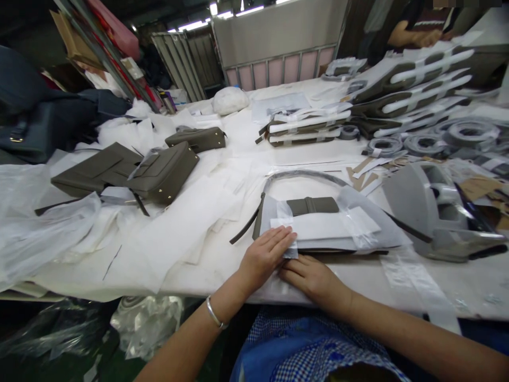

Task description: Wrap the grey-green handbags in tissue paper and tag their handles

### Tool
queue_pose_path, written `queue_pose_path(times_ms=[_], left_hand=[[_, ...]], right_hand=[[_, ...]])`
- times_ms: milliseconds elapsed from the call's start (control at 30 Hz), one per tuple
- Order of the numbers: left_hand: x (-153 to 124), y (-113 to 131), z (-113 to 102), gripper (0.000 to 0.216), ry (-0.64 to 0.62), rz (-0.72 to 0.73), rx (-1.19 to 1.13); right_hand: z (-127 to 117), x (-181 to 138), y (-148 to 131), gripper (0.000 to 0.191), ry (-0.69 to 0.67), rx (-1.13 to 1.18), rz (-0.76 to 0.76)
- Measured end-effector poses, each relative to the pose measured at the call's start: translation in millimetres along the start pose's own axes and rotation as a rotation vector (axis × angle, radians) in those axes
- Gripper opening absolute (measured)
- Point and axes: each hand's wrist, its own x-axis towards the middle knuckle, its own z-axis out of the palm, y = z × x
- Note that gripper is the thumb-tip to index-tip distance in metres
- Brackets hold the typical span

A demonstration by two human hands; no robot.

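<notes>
An olive-brown handbag (323,205) lies before me on the table, its front largely covered with grey-white sheet and a white padding strip (322,226). Clear tape (359,225) crosses the strip, and a wrapped handle (304,174) arches behind. My left hand (267,252) rests flat on the bag's near left part, over a piece of clear tape (292,250), fingers extended. Just below it, my right hand (312,277) touches the near edge beside the tape, fingers stretched out, with the tips partly hidden. Dark straps (247,223) stick out at both sides.
A grey tape dispenser (435,212) stands at right. Behind it are wrapped rolls (423,143) and stacked padded bag pieces (413,87). Olive bags (165,172) lie at left among white paper. A co-worker's hands (429,38) show at upper right. The table's near edge (131,294) runs before me.
</notes>
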Motion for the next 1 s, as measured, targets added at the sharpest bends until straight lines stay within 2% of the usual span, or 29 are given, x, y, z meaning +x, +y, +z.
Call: queue_pose_path(times_ms=[133, 233, 300, 433, 667, 833, 933, 1000], left_hand=[[-2, -3, 4, 0.051, 0.026, 0.013, -0.022], [-4, -5, 6, 0.053, 0.023, 0.020, -0.041], [-5, -5, 7, 0.054, 0.018, 0.021, -0.045], [-5, -6, 7, 0.054, 0.032, 0.030, -0.050], [-5, -6, 7, 0.054, 0.053, 0.037, -0.031], [-5, -9, 11, 0.054, 0.061, 0.038, -0.016], [-6, -8, 9, 0.054, 0.086, 0.068, 0.025], [-8, -9, 7, 0.055, 0.128, 0.107, 0.077]], right_hand=[[-5, 1, -7, 0.023, -0.051, 0.142, 0.100], [-12, -5, -23, 0.056, -0.125, 0.240, 0.195], [-13, -9, -35, 0.063, -0.098, 0.236, 0.256], [-10, -8, -42, 0.050, -0.015, 0.286, 0.360], [-11, 0, -20, 0.038, -0.087, 0.300, 0.316], [2, 2, -15, 0.017, 0.016, 0.092, 0.284], [8, 4, -17, 0.018, 0.085, -0.102, 0.217], [10, 5, -20, 0.019, 0.042, -0.167, 0.166]])
